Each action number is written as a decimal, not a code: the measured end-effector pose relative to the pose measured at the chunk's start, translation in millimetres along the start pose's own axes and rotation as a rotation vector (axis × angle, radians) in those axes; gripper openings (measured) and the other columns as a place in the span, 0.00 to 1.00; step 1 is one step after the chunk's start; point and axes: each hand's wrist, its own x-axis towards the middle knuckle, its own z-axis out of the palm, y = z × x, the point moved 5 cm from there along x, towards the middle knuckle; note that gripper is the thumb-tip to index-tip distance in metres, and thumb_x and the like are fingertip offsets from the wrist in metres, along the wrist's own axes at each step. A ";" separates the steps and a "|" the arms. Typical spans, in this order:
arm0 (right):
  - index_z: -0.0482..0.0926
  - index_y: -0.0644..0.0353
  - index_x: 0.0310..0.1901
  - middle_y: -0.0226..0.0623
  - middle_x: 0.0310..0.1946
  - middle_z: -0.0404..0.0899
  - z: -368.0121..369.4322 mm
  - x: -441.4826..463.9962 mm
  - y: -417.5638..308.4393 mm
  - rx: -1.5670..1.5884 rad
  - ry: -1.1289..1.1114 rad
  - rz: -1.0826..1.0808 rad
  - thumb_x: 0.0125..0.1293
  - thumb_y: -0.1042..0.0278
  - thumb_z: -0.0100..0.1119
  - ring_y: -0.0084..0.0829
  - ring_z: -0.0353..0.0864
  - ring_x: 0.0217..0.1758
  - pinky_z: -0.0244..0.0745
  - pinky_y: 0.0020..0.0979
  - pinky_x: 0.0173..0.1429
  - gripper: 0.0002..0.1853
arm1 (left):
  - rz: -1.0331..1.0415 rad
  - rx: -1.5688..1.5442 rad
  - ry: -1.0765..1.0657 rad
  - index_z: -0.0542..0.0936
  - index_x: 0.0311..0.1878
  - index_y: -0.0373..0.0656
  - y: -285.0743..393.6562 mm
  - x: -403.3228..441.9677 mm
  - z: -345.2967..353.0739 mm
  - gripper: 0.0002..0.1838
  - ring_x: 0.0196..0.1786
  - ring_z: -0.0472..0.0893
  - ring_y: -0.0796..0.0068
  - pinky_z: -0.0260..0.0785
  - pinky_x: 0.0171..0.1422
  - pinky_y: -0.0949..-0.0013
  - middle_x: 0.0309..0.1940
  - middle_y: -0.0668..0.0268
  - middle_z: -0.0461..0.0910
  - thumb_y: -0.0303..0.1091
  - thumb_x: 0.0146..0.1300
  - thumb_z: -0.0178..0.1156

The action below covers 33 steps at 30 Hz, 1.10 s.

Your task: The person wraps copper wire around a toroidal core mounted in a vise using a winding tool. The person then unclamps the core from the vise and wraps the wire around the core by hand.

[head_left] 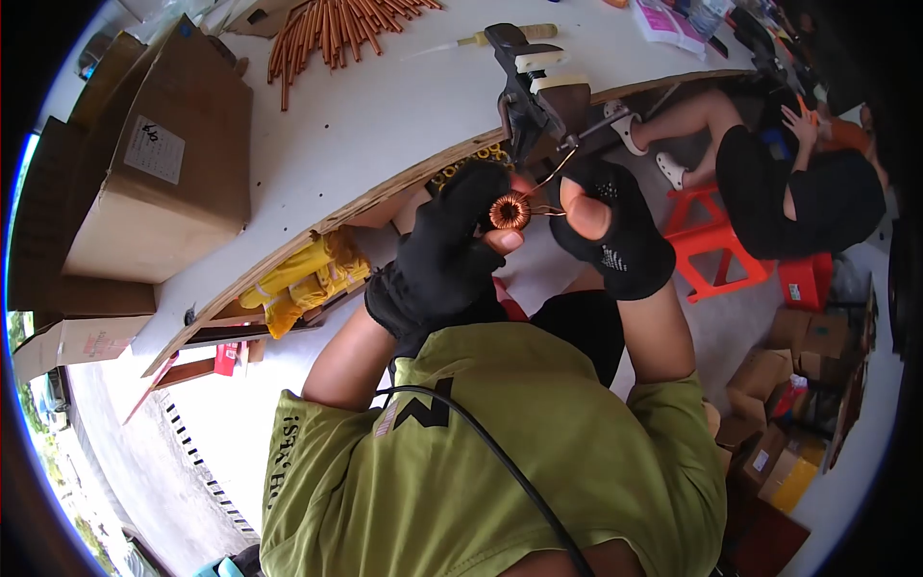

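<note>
My left hand (452,245), in a black glove with bare fingertips, pinches a ring-shaped coil (510,211) wound with copper wire. The coil's open centre faces up towards me. From its right side, copper wire (550,211) runs to my right hand (606,226), gloved the same way. The thumb there is bent over the fingers and presses on the wire, and part of the wire is hidden beneath it. A longer wire end (558,168) sticks up between both hands, near the handle of a bench vise (538,91). The vise is clamped to the table edge just beyond my hands.
Copper rods (336,34) are piled on the white table (385,115), with a yellow-handled tool (519,35) nearby. A cardboard box (159,144) stands left. Yellow gloves (308,279) lie below the tabletop. To the right, a person (798,192) sits by a red stool (716,245); boxes (769,375) are stacked behind.
</note>
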 end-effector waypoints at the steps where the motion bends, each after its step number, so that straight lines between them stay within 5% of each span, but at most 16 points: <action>1: 0.68 0.59 0.23 0.22 0.16 0.63 0.2 1.0 -9.9 -0.325 -0.066 -0.104 0.61 0.55 0.57 0.15 0.57 0.17 0.51 0.21 0.21 0.17 | -0.059 -0.039 0.020 0.71 0.51 0.37 -3.2 -1.4 0.1 0.20 0.40 0.75 0.65 0.66 0.48 0.70 0.40 0.58 0.73 0.29 0.54 0.60; 4: 0.77 0.60 0.26 0.23 0.18 0.67 3.9 -4.9 -16.1 -0.264 0.205 0.197 0.60 0.58 0.60 0.13 0.66 0.23 0.62 0.21 0.28 0.14 | -0.063 0.022 0.138 0.71 0.52 0.37 -0.2 -1.2 1.2 0.20 0.39 0.76 0.65 0.67 0.46 0.69 0.41 0.58 0.72 0.29 0.56 0.60; 8: 0.77 0.58 0.32 0.19 0.18 0.67 9.0 -4.4 -7.8 0.221 0.352 0.330 0.62 0.58 0.57 0.09 0.62 0.19 0.55 0.16 0.22 0.11 | 0.208 0.433 0.232 0.73 0.50 0.36 8.9 4.2 -0.1 0.23 0.45 0.76 0.65 0.69 0.48 0.69 0.43 0.57 0.74 0.39 0.55 0.63; 12: 0.67 0.56 0.28 0.20 0.12 0.57 14.0 0.7 -3.9 0.157 0.394 0.259 0.67 0.57 0.48 0.13 0.53 0.10 0.45 0.19 0.15 0.14 | 0.196 0.530 0.207 0.74 0.45 0.36 2.4 4.2 -0.2 0.21 0.40 0.76 0.60 0.69 0.44 0.67 0.38 0.56 0.74 0.41 0.54 0.64; 15: 0.66 0.58 0.29 0.20 0.12 0.55 14.6 5.7 4.1 0.737 0.168 0.290 0.68 0.56 0.45 0.14 0.52 0.10 0.45 0.19 0.15 0.15 | 0.173 0.498 0.186 0.75 0.44 0.36 -4.1 2.4 0.3 0.21 0.37 0.76 0.61 0.68 0.42 0.68 0.35 0.57 0.73 0.45 0.56 0.61; 21: 0.72 0.65 0.49 0.19 0.13 0.58 -4.7 11.8 -28.7 0.498 0.368 -0.177 0.68 0.52 0.44 0.11 0.52 0.11 0.45 0.17 0.17 0.22 | 0.166 0.357 0.249 0.74 0.44 0.35 7.9 20.0 -4.2 0.21 0.35 0.76 0.66 0.68 0.41 0.70 0.32 0.60 0.72 0.47 0.60 0.56; 24: 0.69 0.65 0.55 0.20 0.14 0.61 -37.7 -11.3 -47.6 0.016 0.734 -0.376 0.67 0.53 0.46 0.11 0.53 0.12 0.46 0.17 0.17 0.24 | 0.115 0.298 0.248 0.73 0.45 0.35 1.3 28.7 -15.7 0.17 0.37 0.77 0.70 0.68 0.44 0.71 0.35 0.61 0.75 0.40 0.61 0.55; 30: 0.73 0.60 0.46 0.20 0.13 0.57 -65.0 -12.7 24.6 -0.233 0.865 0.025 0.67 0.53 0.46 0.12 0.52 0.11 0.46 0.19 0.15 0.17 | 0.035 -0.142 0.328 0.73 0.47 0.34 -22.6 63.8 -29.5 0.14 0.40 0.77 0.76 0.68 0.47 0.74 0.37 0.61 0.79 0.31 0.60 0.57; 33: 0.73 0.58 0.44 0.19 0.14 0.58 -66.8 1.5 33.6 -0.034 0.689 0.056 0.67 0.53 0.47 0.12 0.53 0.11 0.48 0.18 0.16 0.16 | 0.002 0.026 0.229 0.73 0.48 0.35 -16.6 80.9 -32.6 0.14 0.33 0.74 0.80 0.67 0.38 0.76 0.35 0.65 0.77 0.32 0.61 0.55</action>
